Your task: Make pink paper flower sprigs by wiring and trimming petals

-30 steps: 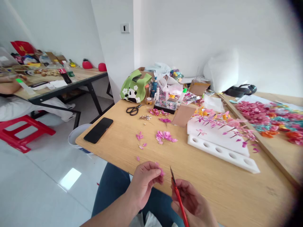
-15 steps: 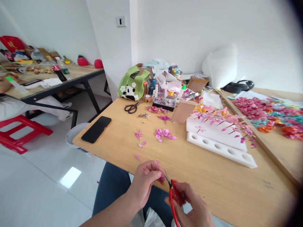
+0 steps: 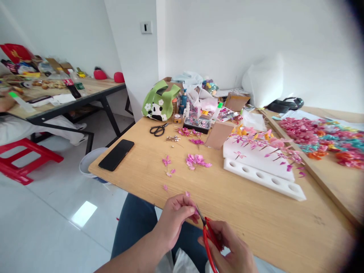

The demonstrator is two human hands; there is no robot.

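Over the table's front edge, my left hand (image 3: 176,218) is closed in a pinch on a small pink petal (image 3: 196,211). My right hand (image 3: 231,244) grips red-handled scissors (image 3: 208,239), fingers wrapped around the handles. The narrow metal blades point up and left, their tips right beside the pinched petal; I cannot tell whether they touch it. Just beyond my left hand a few loose pink petals (image 3: 165,187) lie on the wood. Further back sits a small heap of pink petals (image 3: 197,161), with a little cluster of petals (image 3: 166,161) to its left.
A black phone (image 3: 116,155) lies at the table's left edge, black scissors (image 3: 158,129) behind it. To the right, a white foam block (image 3: 264,178) with holes holds pink flower stems (image 3: 270,142). A green panda bag (image 3: 159,101) stands at the back. Another person's hand (image 3: 7,100) shows far left.
Hardly anything differs. The scissor blades look slightly more closed beside the petal, and the view has shifted a little; both hands keep their hold.
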